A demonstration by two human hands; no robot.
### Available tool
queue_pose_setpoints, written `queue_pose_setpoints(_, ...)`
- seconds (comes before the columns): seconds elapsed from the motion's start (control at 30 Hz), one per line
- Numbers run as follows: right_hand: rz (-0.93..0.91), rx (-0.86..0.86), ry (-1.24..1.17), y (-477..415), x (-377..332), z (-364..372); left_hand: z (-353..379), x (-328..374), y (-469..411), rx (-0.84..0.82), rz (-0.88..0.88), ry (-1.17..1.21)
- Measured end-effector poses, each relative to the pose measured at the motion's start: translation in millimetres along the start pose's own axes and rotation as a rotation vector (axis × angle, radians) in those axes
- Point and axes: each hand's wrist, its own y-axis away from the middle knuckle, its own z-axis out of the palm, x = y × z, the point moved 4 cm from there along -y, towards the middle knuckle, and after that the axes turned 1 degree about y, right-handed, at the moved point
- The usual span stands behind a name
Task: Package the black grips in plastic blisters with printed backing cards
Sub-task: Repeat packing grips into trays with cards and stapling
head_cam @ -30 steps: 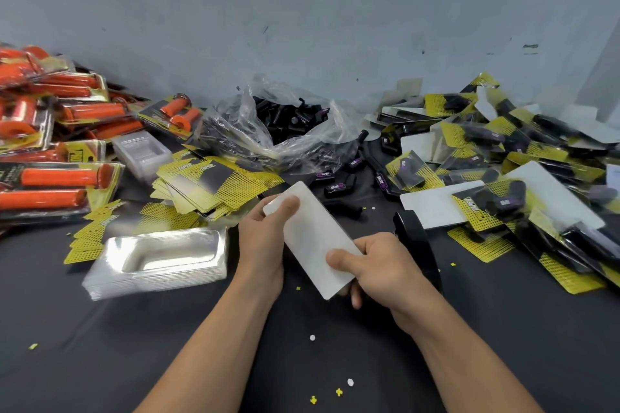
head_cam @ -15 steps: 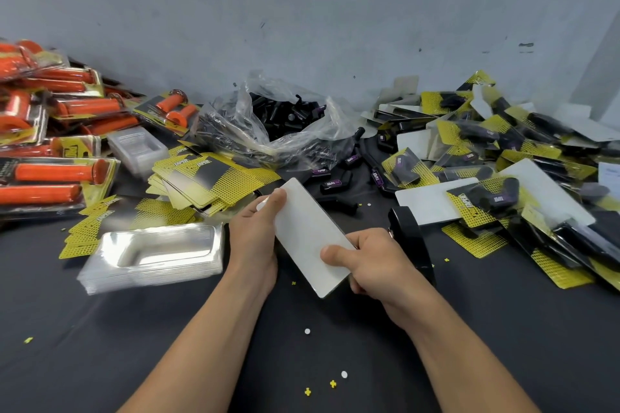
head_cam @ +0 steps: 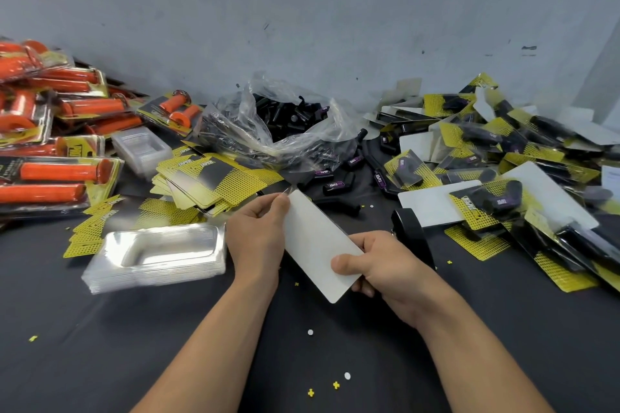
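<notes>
While left hand (head_cam: 258, 238) and right hand (head_cam: 385, 270) pinch the backing card (head_cam: 318, 241) by its ends, fitting seems underway; the stapler (head_cam: 411, 235) probably comes next.

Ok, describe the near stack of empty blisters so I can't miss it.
Start at the orange grip packs on the left of the table. In front of them, left of the left hand on the white card, lies the stack of clear blisters. Unlike the smaller blister stack farther back, it is broad, shiny and nearest the person.
</notes>
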Motion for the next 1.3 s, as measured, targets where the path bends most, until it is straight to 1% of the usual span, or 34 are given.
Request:
queue_pose_setpoints(0.27,0.01,0.105,0.011,-4.1,6.3,-2.1,-1.0,-2.4,-2.6,-0.007,0.013,0.02)
queue_pose_setpoints(0.57,0.025,0.17,0.032,-5.4,5.8,-4.0,-0.9,-4.0,-3.6,-0.008,-0.09,0.136)
queue_pose_setpoints(0.77,0.018,0.222,0.062,-7.0,7.4,-4.8,-1.1,-5.1,-3.8,-0.019,-0.101,0.113)
queue_pose_setpoints(0.9,0.006,0.232,0.054,-5.3,7.1,-4.5,-1.3,-6.5,-3.2,-0.016,-0.096,0.029)
queue_pose_setpoints(1.03,-0.038,0.305,-0.03,-4.0,5.3,-6.0,-2.2,-6.9,-5.3,0.025,-0.086,0.003)
queue_pose_setpoints(1.2,-0.118,0.492,-0.116,-2.2,2.1,-8.2,-0.6,-7.6,-6.1,0.031,-0.072,-0.014)
queue_pose_setpoints(1.3,-0.19,0.504,-0.054,-1.6,-2.6,-5.9,-0.3,-7.4,-6.3,0.021,-0.093,0.005)
